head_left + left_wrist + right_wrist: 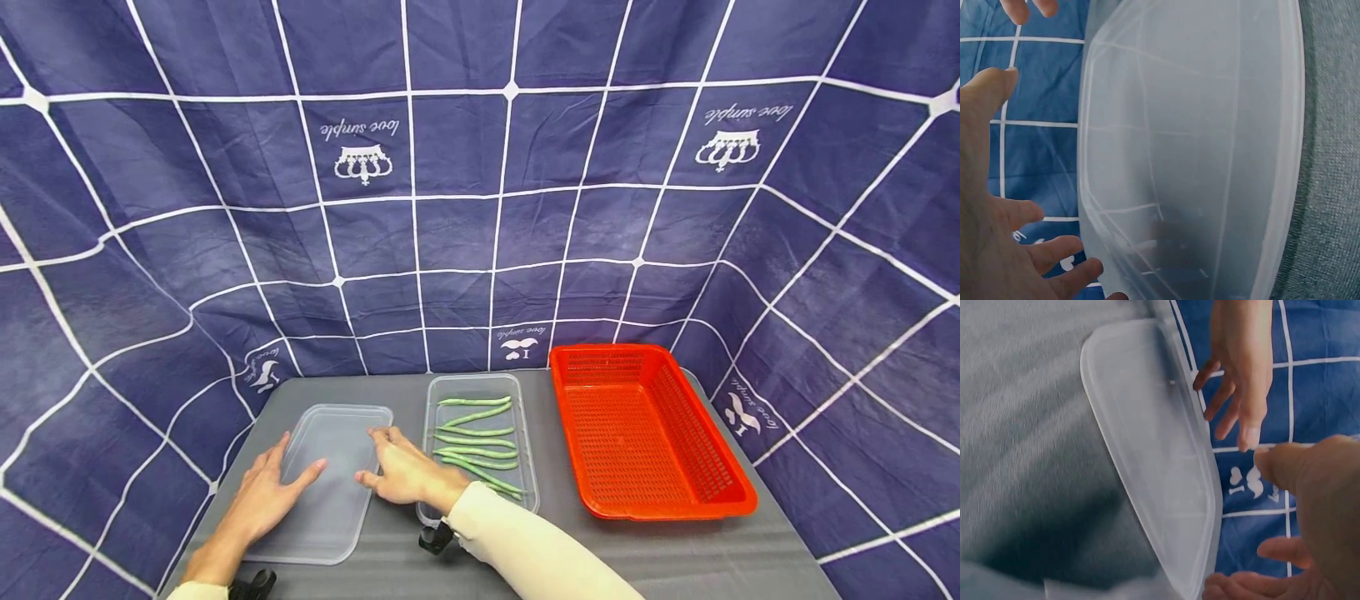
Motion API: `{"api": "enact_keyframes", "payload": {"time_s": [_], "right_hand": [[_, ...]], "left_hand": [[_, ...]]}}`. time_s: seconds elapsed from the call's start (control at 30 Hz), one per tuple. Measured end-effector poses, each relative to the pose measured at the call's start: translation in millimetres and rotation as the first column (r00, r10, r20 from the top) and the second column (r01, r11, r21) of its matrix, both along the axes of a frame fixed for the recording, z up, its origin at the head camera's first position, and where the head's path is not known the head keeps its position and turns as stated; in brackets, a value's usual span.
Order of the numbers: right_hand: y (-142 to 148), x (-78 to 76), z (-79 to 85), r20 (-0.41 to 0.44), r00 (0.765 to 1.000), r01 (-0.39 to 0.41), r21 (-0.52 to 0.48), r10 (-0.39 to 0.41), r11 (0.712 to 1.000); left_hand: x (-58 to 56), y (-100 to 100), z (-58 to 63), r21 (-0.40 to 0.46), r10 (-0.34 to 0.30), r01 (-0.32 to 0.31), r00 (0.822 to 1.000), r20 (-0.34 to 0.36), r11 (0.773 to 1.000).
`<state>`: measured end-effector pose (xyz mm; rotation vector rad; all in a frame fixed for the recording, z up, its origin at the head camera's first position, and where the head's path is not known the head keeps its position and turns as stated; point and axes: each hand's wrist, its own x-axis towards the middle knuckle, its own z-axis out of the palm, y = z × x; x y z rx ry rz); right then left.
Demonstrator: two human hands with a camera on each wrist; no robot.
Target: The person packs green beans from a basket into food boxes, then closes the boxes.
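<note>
A flat, translucent plastic lid [330, 500] lies on the grey table at the left; it fills much of the left wrist view. Above its left side, my left hand [262, 496] has its fingers spread and its thumb pointing inward, holding nothing. Over the lid's right edge is my right hand [408, 471], fingers extended and thumb apart, also holding nothing; whether its fingertips touch the lid I cannot tell. Beside that forearm stands a clear plastic container [442, 388] with several long green beans [476, 432] laid crosswise in it. The right forearm hides its near corner.
An orange-red perforated plastic basket [618, 437] stands on the right of the grey table [405, 546]. Blue cloth [457, 233] with white grid lines hangs behind the table and along both sides.
</note>
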<state>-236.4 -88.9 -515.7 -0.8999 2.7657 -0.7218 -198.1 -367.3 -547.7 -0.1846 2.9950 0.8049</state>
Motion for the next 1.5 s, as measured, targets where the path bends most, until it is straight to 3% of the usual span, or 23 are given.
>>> {"api": "enact_keyframes", "payload": {"time_s": [0.37,0.53,0.77,1.03,1.27,1.5], "right_hand": [[-24.2,14.6,-3.3,0.153,0.982,0.105,0.038,-0.11,0.994],[-27.3,15.4,-7.6,0.214,0.966,0.132,0.079,-0.147,0.988],[-28.4,13.9,-6.9,0.227,0.961,0.138,0.101,-0.158,0.985],[-25.5,7.0,-9.2,0.239,0.963,0.134,-0.034,-0.122,0.99],[-20.8,2.5,-6.2,0.239,0.964,0.162,-0.174,-0.118,0.971],[-10.2,-2.2,-1.2,0.229,0.969,0.169,-0.325,-0.096,0.93]], "left_hand": [[-0.3,-0.5,-5.1,0.002,0.017,-0.018,0.995,0.095,1.0],[-1.4,1.7,-6.8,0.007,0.014,-0.015,0.995,0.096,1.0],[-2.5,3.5,-8.7,0.02,0.017,-0.019,0.996,0.089,1.0],[-4.6,4.7,-8.5,0.03,0.037,-0.039,0.997,0.071,0.999],[-2.2,11.4,-1.7,0.073,0.078,-0.08,0.996,0.031,0.994],[1.0,20.8,3.6,0.123,0.172,-0.16,0.98,-0.099,0.979]]}}
